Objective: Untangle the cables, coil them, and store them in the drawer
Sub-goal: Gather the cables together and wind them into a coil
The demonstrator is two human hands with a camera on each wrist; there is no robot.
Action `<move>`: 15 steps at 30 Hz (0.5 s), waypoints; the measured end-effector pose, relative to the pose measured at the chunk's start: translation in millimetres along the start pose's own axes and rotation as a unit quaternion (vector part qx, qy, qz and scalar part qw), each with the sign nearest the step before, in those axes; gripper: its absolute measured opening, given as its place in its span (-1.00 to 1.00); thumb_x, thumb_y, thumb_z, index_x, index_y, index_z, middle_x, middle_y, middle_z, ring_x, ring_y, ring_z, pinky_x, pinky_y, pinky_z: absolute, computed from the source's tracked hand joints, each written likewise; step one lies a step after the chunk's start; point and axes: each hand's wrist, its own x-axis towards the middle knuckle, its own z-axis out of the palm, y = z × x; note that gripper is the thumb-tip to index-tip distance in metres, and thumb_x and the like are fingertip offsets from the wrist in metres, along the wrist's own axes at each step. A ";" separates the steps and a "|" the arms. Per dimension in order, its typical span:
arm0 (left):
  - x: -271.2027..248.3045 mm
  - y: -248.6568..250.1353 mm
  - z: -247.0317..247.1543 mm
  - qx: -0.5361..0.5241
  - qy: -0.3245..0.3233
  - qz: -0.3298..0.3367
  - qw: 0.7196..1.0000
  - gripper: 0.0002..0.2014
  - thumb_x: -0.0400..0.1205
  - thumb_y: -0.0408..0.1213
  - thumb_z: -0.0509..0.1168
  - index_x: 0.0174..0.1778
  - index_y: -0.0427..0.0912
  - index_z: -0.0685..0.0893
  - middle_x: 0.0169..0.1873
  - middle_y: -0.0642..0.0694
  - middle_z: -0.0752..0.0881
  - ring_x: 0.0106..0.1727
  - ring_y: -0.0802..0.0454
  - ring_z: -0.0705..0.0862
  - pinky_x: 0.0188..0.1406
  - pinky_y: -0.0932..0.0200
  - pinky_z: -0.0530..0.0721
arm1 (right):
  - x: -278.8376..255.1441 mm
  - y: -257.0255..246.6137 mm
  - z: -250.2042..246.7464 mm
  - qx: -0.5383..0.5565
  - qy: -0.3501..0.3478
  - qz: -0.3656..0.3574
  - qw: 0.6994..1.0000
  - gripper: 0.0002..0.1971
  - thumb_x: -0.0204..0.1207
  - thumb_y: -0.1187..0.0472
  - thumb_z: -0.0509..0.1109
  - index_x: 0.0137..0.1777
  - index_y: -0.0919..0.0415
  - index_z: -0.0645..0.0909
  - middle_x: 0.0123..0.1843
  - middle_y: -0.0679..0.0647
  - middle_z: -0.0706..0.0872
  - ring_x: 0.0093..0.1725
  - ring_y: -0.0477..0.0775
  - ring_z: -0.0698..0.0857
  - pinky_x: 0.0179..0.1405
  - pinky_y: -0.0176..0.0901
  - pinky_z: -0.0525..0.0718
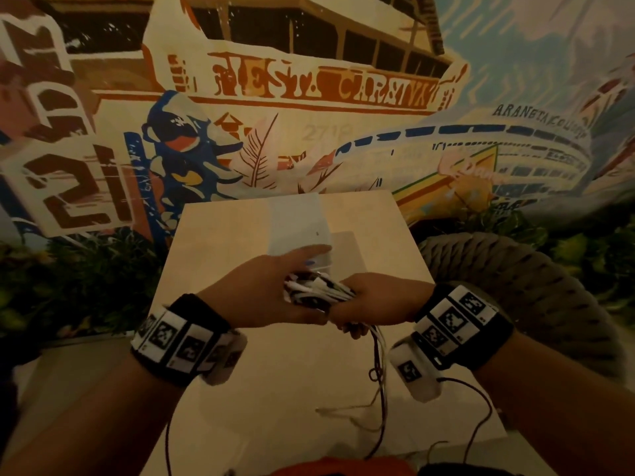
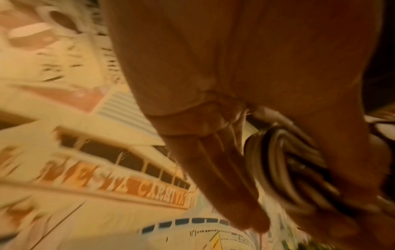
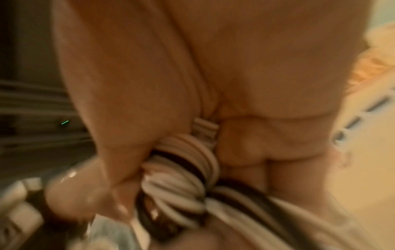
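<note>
A bundle of coiled white and dark cables (image 1: 316, 291) sits between my two hands, above the pale wooden table (image 1: 275, 389). My left hand (image 1: 271, 290) holds the coil against its palm, thumb underneath and index finger pointing straight ahead. In the left wrist view the dark loops (image 2: 284, 160) lie beside the outstretched fingers. My right hand (image 1: 374, 297) grips the coil's other side. Its fingers curl round the white and dark loops (image 3: 183, 170) in the right wrist view. Loose cable ends (image 1: 378, 369) hang from the right hand to the tabletop.
A white box-like unit (image 1: 299, 225) stands on the table just beyond the hands. A grey woven pouf (image 1: 522, 269) sits to the right of the table. A painted mural wall rises behind. Thin dark leads (image 1: 481, 417) trail from the wrist bands.
</note>
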 end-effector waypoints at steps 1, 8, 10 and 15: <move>-2.6 -7.9 2.0 -0.088 0.008 -0.014 0.996 -0.02 0.35 0.24 0.60 0.65 0.42 0.22 0.41 0.20 0.66 0.25 0.23 0.73 0.27 0.12 0.72 | -1.0 2.8 -1.9 0.024 0.006 -0.011 1.000 -0.87 0.65 0.16 0.41 -0.14 0.10 0.68 -0.27 -0.03 0.76 -0.30 -0.04 0.76 -0.07 -0.07 0.80; -3.1 -1.2 29.4 -0.350 -0.004 0.005 0.937 -0.44 0.35 0.41 0.49 0.26 0.38 0.69 0.24 0.31 0.74 0.31 0.24 0.70 0.29 0.22 0.66 | 0.2 -0.4 -0.7 0.155 0.029 -0.113 0.981 -0.70 0.60 0.21 0.40 0.20 0.44 0.65 -0.06 0.25 0.76 -0.13 0.20 0.76 -0.01 -0.06 0.78; 3.2 16.4 27.3 -0.373 0.029 0.050 0.926 -0.58 0.45 0.32 0.45 0.21 0.35 0.74 0.21 0.38 0.74 0.29 0.33 0.68 0.26 0.38 0.62 | 0.5 -8.0 4.6 0.132 0.013 -0.141 0.981 -0.63 0.66 0.17 0.37 0.28 0.49 0.62 0.07 0.38 0.76 0.03 0.26 0.77 0.11 -0.11 0.77; 2.7 41.3 19.4 -0.425 0.045 0.147 0.892 -0.71 0.58 -0.12 0.50 0.15 0.38 0.78 0.17 0.39 0.76 0.21 0.35 0.72 0.14 0.38 0.69 | -9.7 -20.8 -0.1 0.096 0.006 -0.176 0.980 -0.62 0.67 0.19 0.38 0.43 0.32 0.57 0.35 0.17 0.65 0.20 -0.27 0.69 0.23 -0.49 0.61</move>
